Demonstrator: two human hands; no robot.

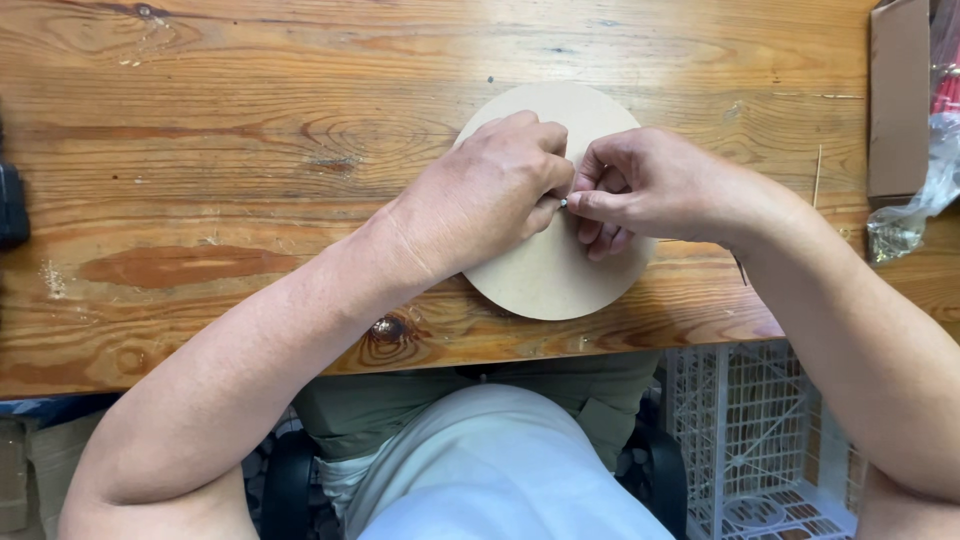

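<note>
A round, pale brown board disc (548,280) lies flat on the wooden table (220,190), near its front edge. Both my hands rest over the disc's middle. My left hand (490,190) and my right hand (640,185) meet fingertip to fingertip and pinch a tiny metal piece (563,203) between them. The piece is too small to tell its kind. My hands hide most of the disc's upper half.
A brown cardboard box (897,100) stands at the right edge with clear plastic bags (915,205) beside it. A thin wooden stick (817,175) lies on the table near the box. A black object (12,205) sits at the left edge. A white plastic crate (760,440) is under the table.
</note>
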